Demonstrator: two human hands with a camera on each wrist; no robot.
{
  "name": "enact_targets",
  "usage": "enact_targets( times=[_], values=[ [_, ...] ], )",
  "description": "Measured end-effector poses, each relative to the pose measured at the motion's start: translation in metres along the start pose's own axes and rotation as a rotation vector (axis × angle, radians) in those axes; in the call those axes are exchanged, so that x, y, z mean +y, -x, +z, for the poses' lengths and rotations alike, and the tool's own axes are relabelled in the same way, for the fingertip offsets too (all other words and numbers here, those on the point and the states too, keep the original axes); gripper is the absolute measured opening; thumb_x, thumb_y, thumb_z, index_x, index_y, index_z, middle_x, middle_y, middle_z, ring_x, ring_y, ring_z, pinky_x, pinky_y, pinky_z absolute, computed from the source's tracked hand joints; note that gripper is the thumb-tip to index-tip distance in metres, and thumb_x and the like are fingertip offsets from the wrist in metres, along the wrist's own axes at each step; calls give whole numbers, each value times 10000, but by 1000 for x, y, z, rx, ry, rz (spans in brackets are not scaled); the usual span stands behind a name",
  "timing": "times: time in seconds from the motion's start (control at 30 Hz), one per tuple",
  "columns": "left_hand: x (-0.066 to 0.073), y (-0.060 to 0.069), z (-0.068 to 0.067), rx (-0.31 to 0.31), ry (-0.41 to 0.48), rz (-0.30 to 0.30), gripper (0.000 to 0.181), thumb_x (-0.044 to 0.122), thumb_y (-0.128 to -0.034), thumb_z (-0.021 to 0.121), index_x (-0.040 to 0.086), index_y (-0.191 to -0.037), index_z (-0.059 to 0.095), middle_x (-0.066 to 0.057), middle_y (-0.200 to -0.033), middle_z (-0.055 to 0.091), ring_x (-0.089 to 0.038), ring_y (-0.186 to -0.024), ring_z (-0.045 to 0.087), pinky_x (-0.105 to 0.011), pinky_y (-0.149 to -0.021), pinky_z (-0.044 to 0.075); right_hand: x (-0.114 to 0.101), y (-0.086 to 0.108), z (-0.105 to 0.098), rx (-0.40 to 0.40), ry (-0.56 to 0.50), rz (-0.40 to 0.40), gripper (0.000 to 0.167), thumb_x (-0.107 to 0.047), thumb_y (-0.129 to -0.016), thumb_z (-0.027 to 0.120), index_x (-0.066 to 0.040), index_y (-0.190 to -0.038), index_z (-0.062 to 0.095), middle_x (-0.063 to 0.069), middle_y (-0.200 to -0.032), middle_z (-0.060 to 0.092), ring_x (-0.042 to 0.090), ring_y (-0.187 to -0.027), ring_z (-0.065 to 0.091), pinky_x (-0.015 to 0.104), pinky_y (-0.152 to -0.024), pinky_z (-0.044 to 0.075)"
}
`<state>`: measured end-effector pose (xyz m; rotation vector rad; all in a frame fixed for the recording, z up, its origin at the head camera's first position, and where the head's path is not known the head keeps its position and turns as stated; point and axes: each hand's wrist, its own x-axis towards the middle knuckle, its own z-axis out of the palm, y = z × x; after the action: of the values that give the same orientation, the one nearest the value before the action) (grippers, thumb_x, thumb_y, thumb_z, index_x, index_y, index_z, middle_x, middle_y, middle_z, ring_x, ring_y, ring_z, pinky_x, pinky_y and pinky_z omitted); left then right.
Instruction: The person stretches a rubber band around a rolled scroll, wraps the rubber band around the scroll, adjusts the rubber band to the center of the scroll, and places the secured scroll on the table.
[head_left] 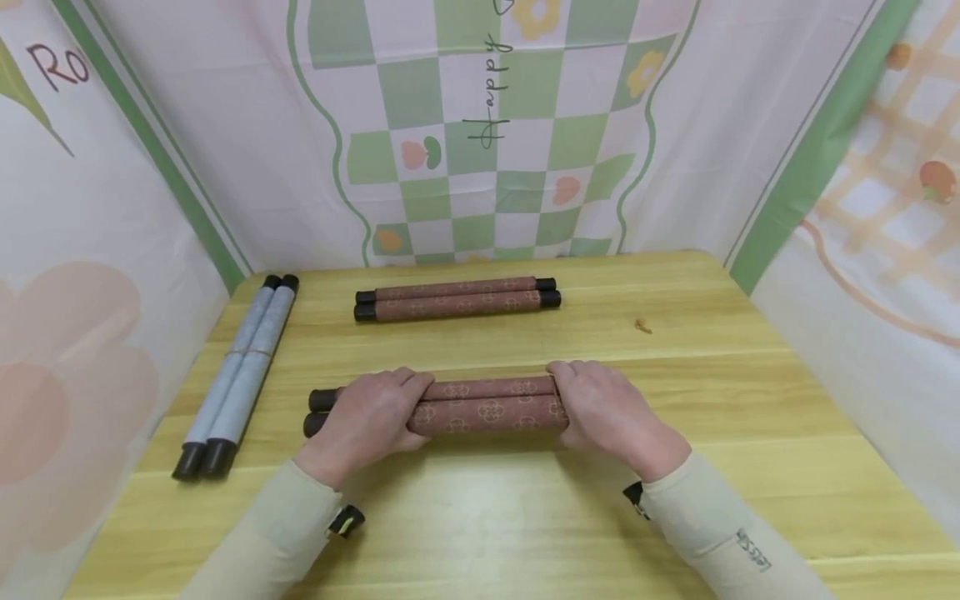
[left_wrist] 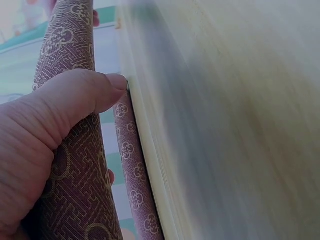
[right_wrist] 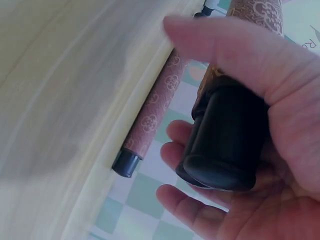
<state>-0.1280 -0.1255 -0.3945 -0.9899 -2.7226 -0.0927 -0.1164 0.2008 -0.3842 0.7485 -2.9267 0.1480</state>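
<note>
A maroon rolled scroll [head_left: 491, 411], two rollers side by side with a pale flower pattern and black end knobs, lies crosswise in both hands. It appears lifted off the table in the wrist views. My left hand [head_left: 372, 421] grips it near the left end, the thumb [left_wrist: 82, 92] wrapped over the patterned roll. At the other end my right hand [head_left: 609, 414] holds the scroll, its thumb across the roll and its fingers around the far side. Black knobs [right_wrist: 225, 135] show inside that palm in the right wrist view.
Behind the hands, a second maroon scroll [head_left: 457, 300] lies on the wooden table [head_left: 750, 433]. A grey-blue scroll [head_left: 240, 367], tied with a thin cord, lies slantwise at the left edge. A small brown scrap [head_left: 642, 326] sits at the right. Patterned cloth [head_left: 517, 150] hangs around.
</note>
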Motion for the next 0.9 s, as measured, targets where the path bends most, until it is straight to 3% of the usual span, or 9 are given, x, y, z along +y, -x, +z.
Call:
enact_targets(
  times=[0.2,0.53,0.9],
  values=[
    [1,0,0,20,-8,10,648,444,-734,890,124,-1257,680,-35,-1031,729,-182,-855,702,-390,-737,606,-1,0,0,-12,33,17,542,-137,-598,940,-30,-1012,608,95,-883,660,268,-794,638,465,-776,590],
    [1,1,0,47,6,28,657,435,-727,902,104,-1253,691,-41,-1031,739,-170,-847,703,-373,-736,611,-6,-3,4,37,105,14,567,-296,-602,962,-40,-974,620,95,-863,679,254,-760,653,449,-764,593],
    [3,0,-1,47,19,28,650,411,-720,906,104,-1250,690,-39,-1039,736,-176,-864,704,-381,-748,611,-8,-4,6,88,145,-21,560,-356,-614,952,-56,-944,613,94,-858,683,271,-776,671,468,-776,590]
  ],
)
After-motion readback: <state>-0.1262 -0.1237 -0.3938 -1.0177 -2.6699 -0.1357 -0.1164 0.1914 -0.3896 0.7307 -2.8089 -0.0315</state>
